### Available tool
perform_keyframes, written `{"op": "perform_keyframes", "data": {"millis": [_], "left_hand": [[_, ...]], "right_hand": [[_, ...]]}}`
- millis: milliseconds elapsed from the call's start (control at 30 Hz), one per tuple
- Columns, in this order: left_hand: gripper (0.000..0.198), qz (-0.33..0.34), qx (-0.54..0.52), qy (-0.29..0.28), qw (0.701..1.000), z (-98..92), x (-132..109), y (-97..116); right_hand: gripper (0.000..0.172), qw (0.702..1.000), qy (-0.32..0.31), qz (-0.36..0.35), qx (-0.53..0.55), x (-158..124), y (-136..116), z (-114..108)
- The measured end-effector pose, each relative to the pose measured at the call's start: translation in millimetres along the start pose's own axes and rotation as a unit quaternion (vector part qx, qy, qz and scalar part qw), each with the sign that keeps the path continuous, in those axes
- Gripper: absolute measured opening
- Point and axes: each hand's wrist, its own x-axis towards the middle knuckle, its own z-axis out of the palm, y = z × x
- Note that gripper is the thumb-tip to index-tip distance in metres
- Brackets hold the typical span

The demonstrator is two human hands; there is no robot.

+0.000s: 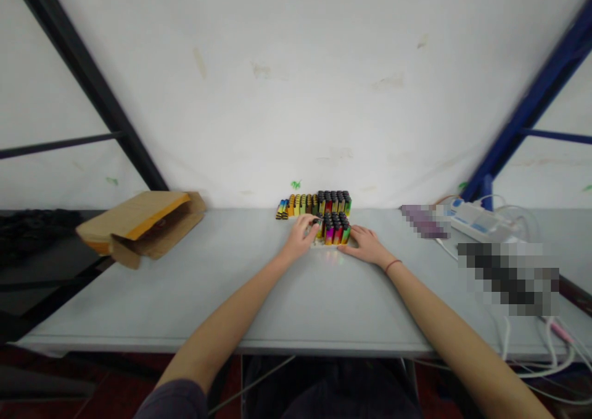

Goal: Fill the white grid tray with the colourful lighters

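Several lighters (337, 229) with black tops and bright bodies stand upright in a pale, low tray (319, 244) on the table. At the tray's left end, my left hand (300, 239) is closed in a pinch on a small dark-topped lighter (317, 221), partly hidden by the fingers. My right hand (367, 246) lies against the tray's right front corner, its thumb along the front and its fingers stretched along the side. Behind the tray, more black-topped lighters (333, 202) stand in a block, beside rows of yellow-and-black ones (301, 205).
A few blue-and-yellow lighters (282, 209) lie left of the rows. An open cardboard box (143, 221) rests at the table's left. To the right are a white power strip (481, 221), cables and blurred-out items. A white wall (296, 98) rises behind the grey table (259, 295).
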Motion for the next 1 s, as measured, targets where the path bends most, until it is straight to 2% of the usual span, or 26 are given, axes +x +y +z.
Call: {"op": "perform_keyframes", "data": {"millis": [67,167,300,500,633,733,833,900,1000], "left_hand": [[0.023,0.011,0.021,-0.014,1.000,-1.0,1,0],[0.026,-0.012,0.014,-0.035,0.999,-2.1,2,-4],[0.026,-0.021,0.001,-0.039,0.999,-3.1,1,-9],[0.029,-0.020,0.035,-0.058,0.997,-1.7,-3,-12],[0.026,0.021,0.084,-0.050,0.995,-3.4,-1,-12],[0.026,0.041,0.149,0.013,0.988,-14.9,7,-19],[0.036,0.014,0.239,0.083,0.967,-38.1,20,-39],[0.048,-0.008,0.288,0.078,0.954,-55.1,26,-57],[0.060,-0.040,0.326,0.023,0.944,-71.8,29,-84]], "right_hand": [[0.060,1.000,-0.001,-0.001,0.000,0,0,0],[0.059,1.000,0.001,-0.001,-0.005,-1,-1,-1],[0.058,1.000,-0.005,0.002,-0.010,-1,-2,-2],[0.056,1.000,-0.002,-0.002,-0.007,-1,-2,-2],[0.055,1.000,-0.004,-0.003,-0.011,-1,-2,-2],[0.055,1.000,-0.006,-0.003,-0.011,0,-2,-3],[0.056,1.000,-0.008,-0.001,-0.012,0,-2,-3],[0.056,1.000,-0.010,0.000,-0.013,-1,-3,-3],[0.056,1.000,-0.009,0.000,-0.012,-1,-3,-3]]}}
